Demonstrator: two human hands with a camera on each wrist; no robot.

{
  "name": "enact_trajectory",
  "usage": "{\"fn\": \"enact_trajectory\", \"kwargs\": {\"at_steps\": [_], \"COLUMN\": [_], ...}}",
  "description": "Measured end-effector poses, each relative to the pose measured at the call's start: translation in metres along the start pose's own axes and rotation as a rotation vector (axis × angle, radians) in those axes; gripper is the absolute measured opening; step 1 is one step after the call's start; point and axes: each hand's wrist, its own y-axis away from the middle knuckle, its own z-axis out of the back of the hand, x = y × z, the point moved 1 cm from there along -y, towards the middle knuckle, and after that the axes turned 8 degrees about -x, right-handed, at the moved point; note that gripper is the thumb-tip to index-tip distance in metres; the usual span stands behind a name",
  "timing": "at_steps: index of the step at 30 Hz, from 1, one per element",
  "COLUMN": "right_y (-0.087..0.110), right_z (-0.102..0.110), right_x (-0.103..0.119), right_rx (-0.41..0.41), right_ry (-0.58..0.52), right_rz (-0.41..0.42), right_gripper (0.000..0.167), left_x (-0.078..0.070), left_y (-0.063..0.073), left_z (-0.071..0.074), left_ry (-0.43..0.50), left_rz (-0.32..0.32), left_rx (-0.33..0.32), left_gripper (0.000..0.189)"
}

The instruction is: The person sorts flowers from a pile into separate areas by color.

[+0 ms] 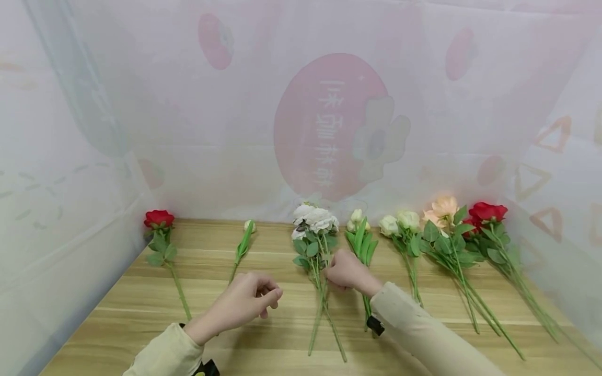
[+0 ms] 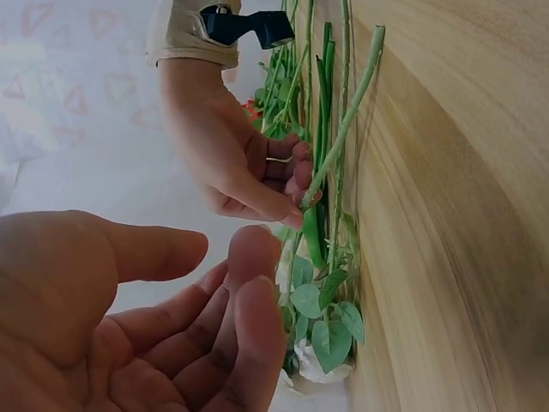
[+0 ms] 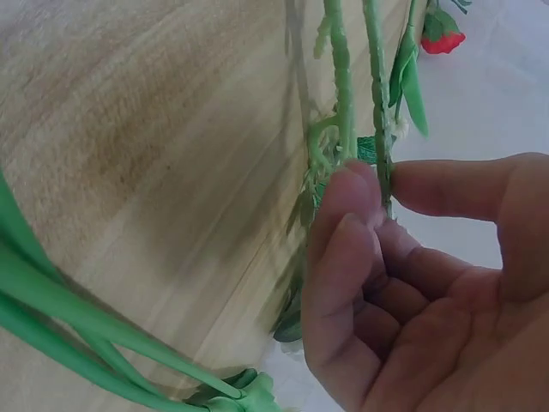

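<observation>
In the head view my right hand [image 1: 349, 270] is at the bunch of white flowers [image 1: 319, 219] in the middle of the table. Its thumb and fingertips pinch one green stem [image 3: 380, 103], while a second stem runs close beside it. My left hand [image 1: 242, 302] hovers to the left of those stems with fingers loosely bent and nothing in them. Nearest to it lies a single white tulip [image 1: 243, 243], its lower stem partly hidden behind that hand. Under the right wrist lies a bunch of white tulips [image 1: 361, 237].
A red rose [image 1: 160, 219] lies at the far left of the wooden table [image 1: 141, 308]. Rightward lie pale green-white flowers [image 1: 408, 220], peach flowers [image 1: 442, 211] and red roses [image 1: 489, 213]. A printed cloth [image 1: 235, 130] hangs behind and at both sides.
</observation>
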Motion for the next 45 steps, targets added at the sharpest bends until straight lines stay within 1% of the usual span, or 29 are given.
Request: {"fn": "enact_trajectory", "kwargs": {"at_steps": [3, 6, 10, 13, 16, 19, 23, 27, 31, 34, 38, 40, 43, 45], "right_y": [-0.002, -0.003, -0.002, 0.004, 0.012, 0.022, 0.038, 0.055, 0.069, 0.077, 0.079, 0.079, 0.079, 0.078], "right_z": [-0.002, -0.003, -0.003, -0.001, 0.002, 0.008, 0.017, 0.027, 0.036, 0.038, 0.038, 0.038, 0.037, 0.038], "right_x": [-0.001, -0.003, -0.007, -0.008, -0.009, -0.009, -0.008, -0.006, -0.006, -0.008, -0.010, -0.011, -0.013, -0.014], "right_rx": [-0.003, -0.011, -0.059, -0.110, -0.139, -0.162, -0.170, -0.181, -0.194, -0.204, -0.201, -0.192, -0.177, -0.174], "right_ry": [0.021, 0.031, 0.049, 0.068, 0.073, 0.050, -0.014, -0.045, -0.039, -0.019, 0.008, 0.013, 0.007, -0.002], "right_rz": [0.014, 0.003, -0.005, 0.003, 0.018, 0.038, 0.045, 0.065, 0.091, 0.099, 0.109, 0.115, 0.117, 0.113], "right_gripper": [0.051, 0.052, 0.052, 0.051, 0.052, 0.051, 0.039, 0.021, 0.016, 0.014, 0.013, 0.014, 0.014, 0.013], "left_x": [0.000, 0.001, 0.005, 0.006, 0.007, 0.008, 0.009, 0.011, 0.015, 0.019, 0.026, 0.031, 0.040, 0.046], "left_y": [0.001, 0.000, -0.001, -0.002, -0.002, -0.002, -0.002, -0.002, -0.004, -0.005, -0.006, -0.005, -0.005, -0.004], "left_z": [0.001, 0.003, 0.006, 0.009, 0.013, 0.016, 0.021, 0.026, 0.030, 0.032, 0.037, 0.040, 0.044, 0.047], "left_ry": [0.006, 0.008, -0.021, -0.039, -0.052, -0.090, -0.169, -0.245, -0.309, -0.346, -0.411, -0.452, -0.502, -0.528], "left_rz": [0.005, 0.010, 0.027, 0.044, 0.054, 0.050, 0.060, 0.091, 0.093, 0.107, 0.164, 0.211, 0.299, 0.337], "left_rx": [0.013, 0.023, 0.045, 0.065, 0.073, 0.061, 0.014, -0.006, -0.001, 0.000, -0.035, -0.053, -0.047, -0.028], "left_gripper": [0.017, 0.018, 0.018, 0.018, 0.019, 0.019, 0.019, 0.019, 0.020, 0.027, 0.041, 0.045, 0.047, 0.046]}}
